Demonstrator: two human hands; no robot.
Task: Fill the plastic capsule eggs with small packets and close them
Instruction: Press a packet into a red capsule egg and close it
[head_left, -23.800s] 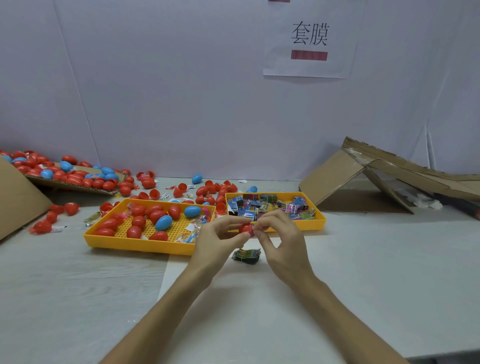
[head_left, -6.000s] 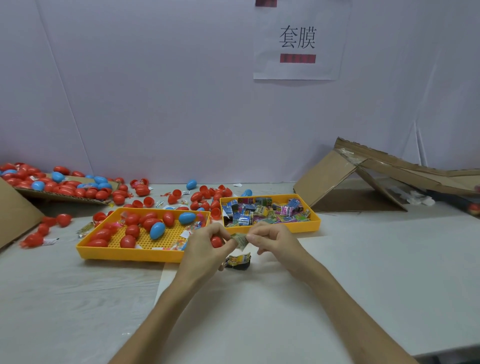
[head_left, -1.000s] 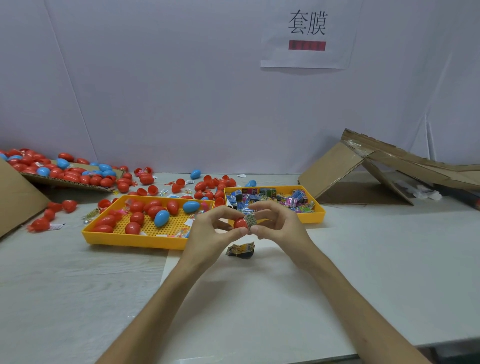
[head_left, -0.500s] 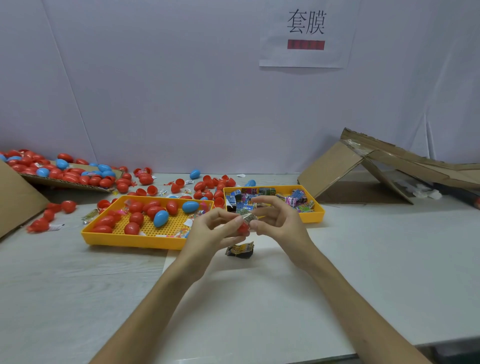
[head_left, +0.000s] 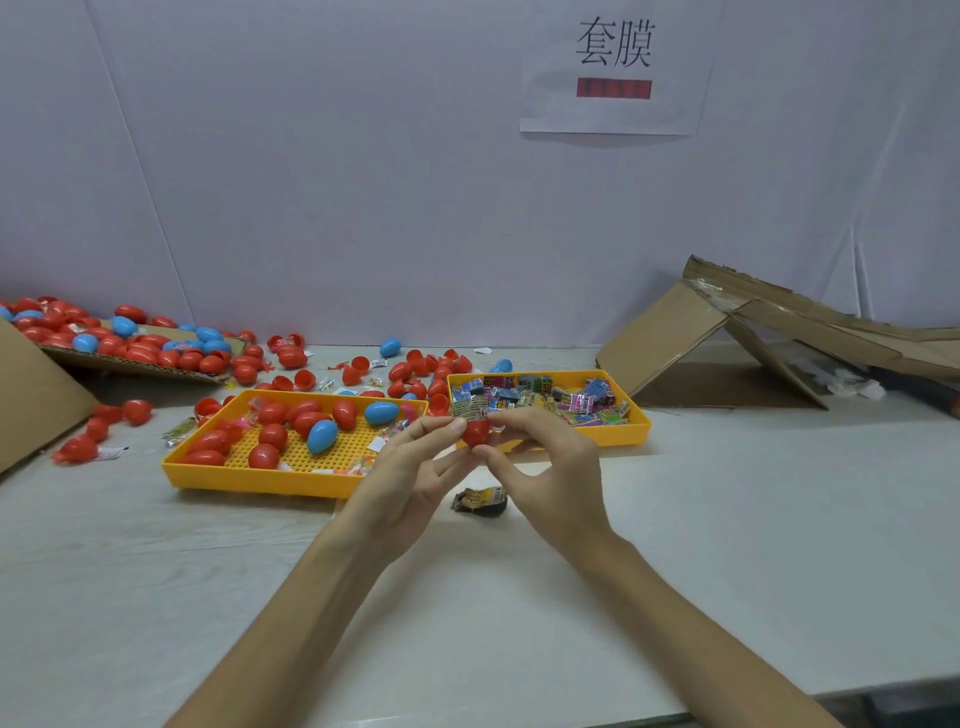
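Small red plastic egg half (head_left: 475, 435), pinched between the fingertips (head_left: 456, 426): smooth, glossy. Printed film packet (head_left: 469, 408) just above them: shiny, crinkled. Crumpled black-and-gold wrapper (head_left: 480, 502) below the fingers: glossy, foil-like. Yellow perforated plastic tray (head_left: 249, 475) left of the fingers: smooth, slight sheen. Pale tabletop (head_left: 727, 519) beneath the fingers: matt, faint wood grain. Brown corrugated cardboard sheets (head_left: 670, 338) well right of the fingers: rough, dull.
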